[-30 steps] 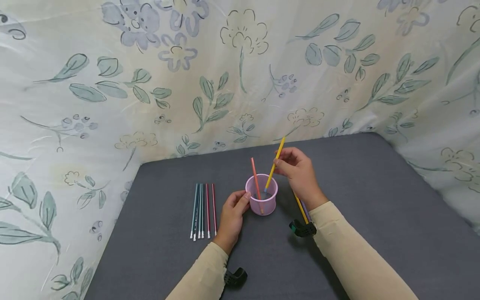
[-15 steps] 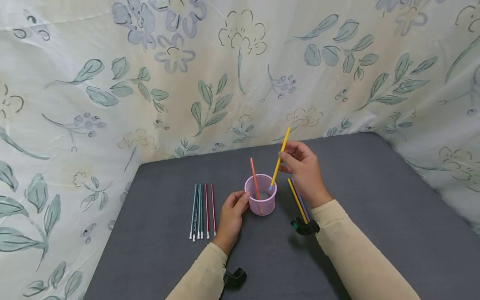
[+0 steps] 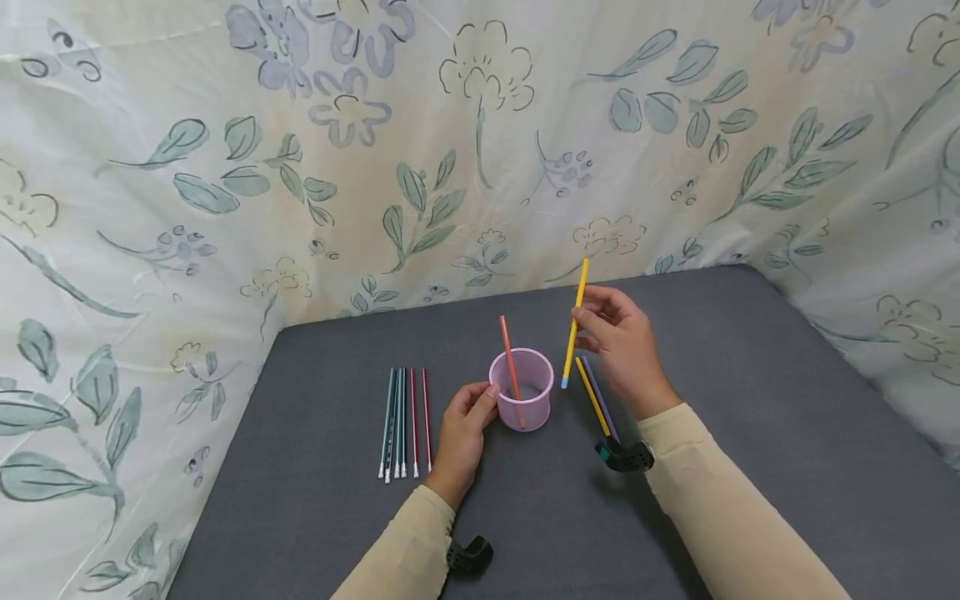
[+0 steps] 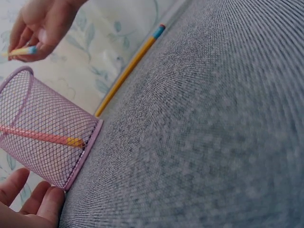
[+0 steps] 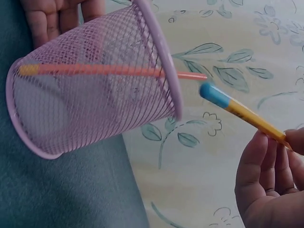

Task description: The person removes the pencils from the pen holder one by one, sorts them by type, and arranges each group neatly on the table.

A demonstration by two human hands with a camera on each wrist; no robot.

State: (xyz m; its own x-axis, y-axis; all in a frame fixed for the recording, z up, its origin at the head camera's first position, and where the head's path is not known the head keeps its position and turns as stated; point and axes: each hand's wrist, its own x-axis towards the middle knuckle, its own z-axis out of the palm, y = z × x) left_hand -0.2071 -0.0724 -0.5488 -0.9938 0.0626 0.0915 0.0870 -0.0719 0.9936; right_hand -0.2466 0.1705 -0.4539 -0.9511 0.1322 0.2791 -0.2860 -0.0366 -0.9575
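Note:
A pink mesh pencil cup [image 3: 528, 408] stands upright on the grey tabletop, with one coral-red pencil [image 3: 510, 354] leaning inside it. My left hand [image 3: 467, 429] holds the cup's left side, thumb at the rim. Between thumb and fingers my right hand [image 3: 617, 342] pinches a yellow pencil [image 3: 576, 321] by its upper half. That pencil is nearly upright, its blue end pointing down, just outside the cup's right rim. In the right wrist view the blue end [image 5: 214, 95] shows close to the cup's mouth.
Right of the cup lie another yellow pencil [image 3: 592, 396] and a purple pencil [image 3: 602, 398], partly under the right wrist's black band [image 3: 624, 455]. Left of the left hand, several dark teal pencils [image 3: 393, 421] and two red pencils [image 3: 414, 423] lie side by side. Floral cloth [image 3: 420, 108] hangs behind.
The yellow pencil's lower end has come up out of the cup and over its rim to the right, carried by my right hand. My left hand and the cup have stayed put.

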